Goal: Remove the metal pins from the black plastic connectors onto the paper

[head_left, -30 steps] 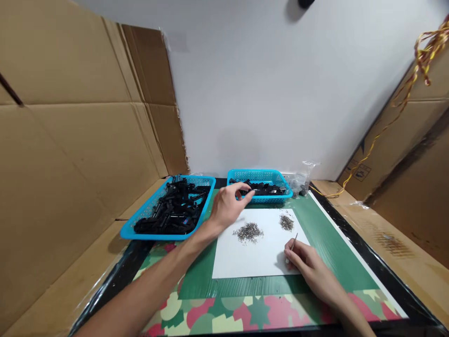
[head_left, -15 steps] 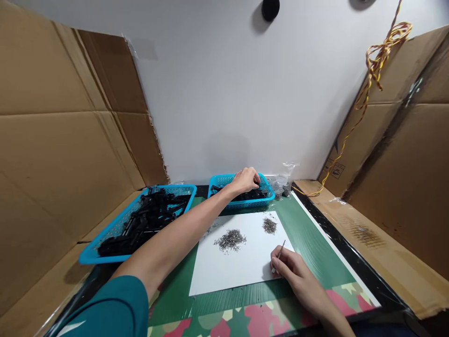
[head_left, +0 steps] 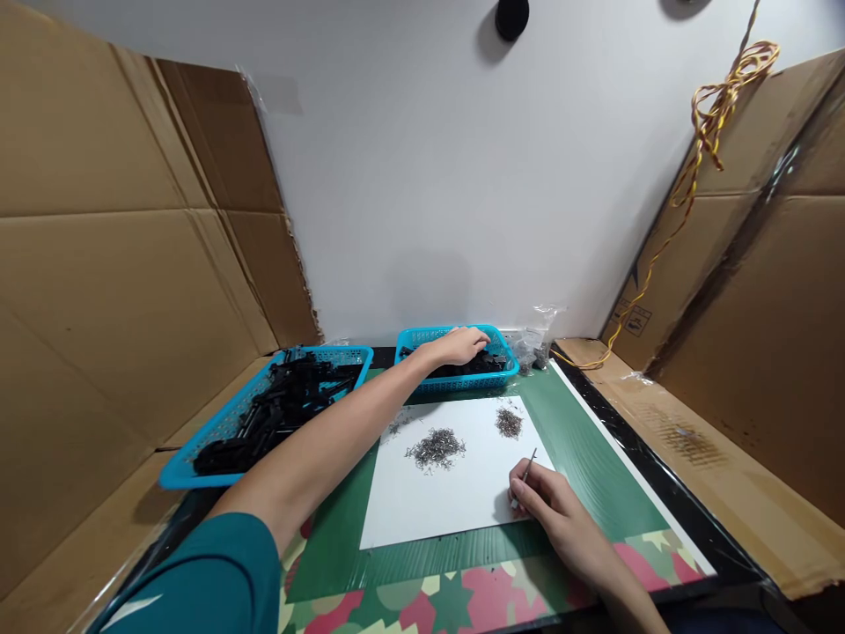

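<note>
The white paper sheet [head_left: 455, 515] is the landmark on the worktop, lying over a green mat [head_left: 607, 480]. Beyond its far edge stands the smaller blue basket [head_left: 462, 382], with small black plastic parts [head_left: 490, 362] inside. These parts lie directly below the left hand [head_left: 466, 345], which is far nearer to them than the right hand [head_left: 546, 495]. They are jumbled, so no single long axis can be made out. The left forearm crosses above the sheet's far left corner, and the hand sits palm down over the basket. The left grip is partly curled, its fingers bent toward the parts; whether it pinches one cannot be told, since the back of the hand hides the fingertips.

The right hand rests at the sheet's near right edge. Its grip is closed on a slim metal tool [head_left: 529, 465], perhaps tweezers, pinched between thumb and fingers. The tool's long axis slants up and away, its thin end pointing toward the sheet's far right corner.

On the sheet, a larger pile of small metal pieces [head_left: 437, 449] lies left of its middle, and a smaller metal pile [head_left: 509, 423] lies near its far right corner, on the tool's far side. Left of the sheet stands the larger blue basket [head_left: 198, 482], heaped with longer black parts [head_left: 283, 396].
</note>
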Available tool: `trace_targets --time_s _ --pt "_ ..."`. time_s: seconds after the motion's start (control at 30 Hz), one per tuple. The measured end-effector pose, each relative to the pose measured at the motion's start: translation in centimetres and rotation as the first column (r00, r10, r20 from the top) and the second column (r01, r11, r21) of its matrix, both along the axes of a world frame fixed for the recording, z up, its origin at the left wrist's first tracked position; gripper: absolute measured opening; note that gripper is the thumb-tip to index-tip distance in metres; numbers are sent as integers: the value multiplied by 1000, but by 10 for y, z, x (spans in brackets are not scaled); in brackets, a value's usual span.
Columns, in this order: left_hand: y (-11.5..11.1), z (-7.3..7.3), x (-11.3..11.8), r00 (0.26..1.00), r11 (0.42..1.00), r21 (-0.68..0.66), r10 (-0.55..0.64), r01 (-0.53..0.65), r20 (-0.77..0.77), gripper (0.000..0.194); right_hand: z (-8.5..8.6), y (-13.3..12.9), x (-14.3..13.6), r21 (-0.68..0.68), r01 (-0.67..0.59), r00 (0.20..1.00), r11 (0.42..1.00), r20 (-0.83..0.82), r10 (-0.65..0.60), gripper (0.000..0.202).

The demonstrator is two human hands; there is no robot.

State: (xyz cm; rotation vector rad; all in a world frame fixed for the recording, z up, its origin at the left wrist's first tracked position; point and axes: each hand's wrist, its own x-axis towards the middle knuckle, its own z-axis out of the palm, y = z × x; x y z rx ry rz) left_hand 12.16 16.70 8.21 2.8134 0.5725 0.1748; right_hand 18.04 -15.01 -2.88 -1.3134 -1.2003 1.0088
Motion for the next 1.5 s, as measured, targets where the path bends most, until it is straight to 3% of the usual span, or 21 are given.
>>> trace_targets --time_s 0.17,0.4,0.5,0.6,0.7,0.8,0.9,1.0,1.1,1.23,1.3,1.4,1.5 --pt "12 10 -39 993 995 27 89 -91 75 44 0 -3 1 -10 0 1000 1000 19 1 40" --pt "56 29 -166 943 943 78 328 -324 -49 35 -1 -7 0 -72 -16 996 997 87 22 42" --pt "63 25 -215 905 914 114 403 -389 -140 22 -2 -8 0 -80 -17 993 997 117 26 42" --pt "64 13 -244 881 891 175 445 -418 -159 21 -2 -8 0 -77 -23 989 997 146 34 43" --pt "62 -1 -251 890 890 219 434 -400 -137 37 -4 -8 -1 -78 -22 986 997 166 35 44" --pt "61 -12 -244 919 908 236 379 -346 -111 45 -3 -10 -1 -77 -14 987 997 158 26 43" --pt "61 -19 -233 942 927 241 318 -287 -103 32 -1 -13 -1 -59 6 996 998 91 0 41" --pt "62 -22 -228 958 939 243 272 -245 -87 21 0 -14 3 -30 19 996 999 -81 -21 38" --pt "64 -21 -232 963 936 247 267 -252 -30 22 -4 -10 12 -44 104 981 994 -159 -110 35" --pt "65 -7 -242 939 904 254 331 -345 97 31 -6 4 33 -18 342 925 939 181 -334 34" --pt "63 5 -244 899 879 220 380 -424 216 29 -3 15 43 -10 342 876 940 366 -315 35" --pt "50 26 -240 776 836 110 440 -538 452 26 1 33 54 30 334 770 942 568 -291 28" --pt "27 41 -230 672 857 -15 414 -515 614 28 1 49 59 65 359 703 931 638 -315 24"
